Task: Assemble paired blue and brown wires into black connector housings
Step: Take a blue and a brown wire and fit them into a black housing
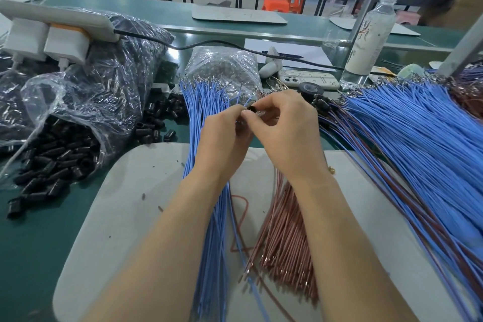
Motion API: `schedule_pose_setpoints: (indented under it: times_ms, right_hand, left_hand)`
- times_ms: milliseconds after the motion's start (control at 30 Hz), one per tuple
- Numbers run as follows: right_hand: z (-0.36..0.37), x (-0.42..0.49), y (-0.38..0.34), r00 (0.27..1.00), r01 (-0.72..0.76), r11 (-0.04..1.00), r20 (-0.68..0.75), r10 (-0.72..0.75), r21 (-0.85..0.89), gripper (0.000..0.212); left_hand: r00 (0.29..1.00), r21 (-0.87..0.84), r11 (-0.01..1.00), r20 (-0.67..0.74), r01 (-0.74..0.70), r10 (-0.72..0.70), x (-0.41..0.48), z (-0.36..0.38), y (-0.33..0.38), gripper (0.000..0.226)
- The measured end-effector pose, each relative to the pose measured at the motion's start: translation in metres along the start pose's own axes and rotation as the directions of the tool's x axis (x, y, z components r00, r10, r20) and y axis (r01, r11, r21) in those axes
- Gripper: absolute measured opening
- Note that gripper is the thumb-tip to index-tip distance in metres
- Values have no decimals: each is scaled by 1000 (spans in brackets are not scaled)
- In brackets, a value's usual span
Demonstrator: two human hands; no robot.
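Left on the bench (47,248), spare housings (52,165) spill from a bag (86,102). Over the blue wires (206,102) our left hand (224,136) and right hand (285,128) meet, fingertips of both pinching one black housing (251,108) between them; the brown wires (285,230) lie nearer the right hand.

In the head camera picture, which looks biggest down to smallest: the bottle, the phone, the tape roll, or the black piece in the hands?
1. bottle
2. phone
3. tape roll
4. black piece, partly hidden by fingers
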State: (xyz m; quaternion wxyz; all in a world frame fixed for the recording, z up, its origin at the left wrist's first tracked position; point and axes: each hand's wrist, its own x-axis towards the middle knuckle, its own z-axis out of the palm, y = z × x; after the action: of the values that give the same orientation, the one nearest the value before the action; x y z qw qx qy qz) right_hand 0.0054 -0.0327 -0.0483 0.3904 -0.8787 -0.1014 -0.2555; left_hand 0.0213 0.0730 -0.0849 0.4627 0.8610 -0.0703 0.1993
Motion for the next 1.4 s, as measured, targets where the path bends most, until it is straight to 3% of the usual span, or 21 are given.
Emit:
schedule_pose_setpoints:
  times_ms: [233,367,500,700,1133,1233,1400]
  right_hand:
    - [-9,3,3,991,-95,990,103,84,106,6]
    - [-19,5,6,983,-171,948,106,147,270,16]
    - [-25,4,3,986,-151,925,115,118,350,19]
    - [-24,2,-1,989,-78,954,143,37,289,15]
    - [-15,2,3,999,12,999,35,-14,40,10]
    - [-16,4,9,999,-19,999,44,17,38,12]
    - [-23,8,22,985,-96,985,156,73,144,12]
  left_hand:
    - [1000,-58,998,-11,-4,4,1,0,-3,18]
    - [1000,-97,995,-23,-6,4,0,2,-3,16]
    - [999,-83,997,-39,11,-14,0,2,0,17]
    - [999,-7,1000,-40,-13,12,0,-2,3,22]
    - [1000,101,995,10,-27,26,1,-2,-1,20]
    - [993,-32,999,121,-14,18,2,-10,-1,12]
    - [953,-245,969,300,37,39,4,-24,-3,23]
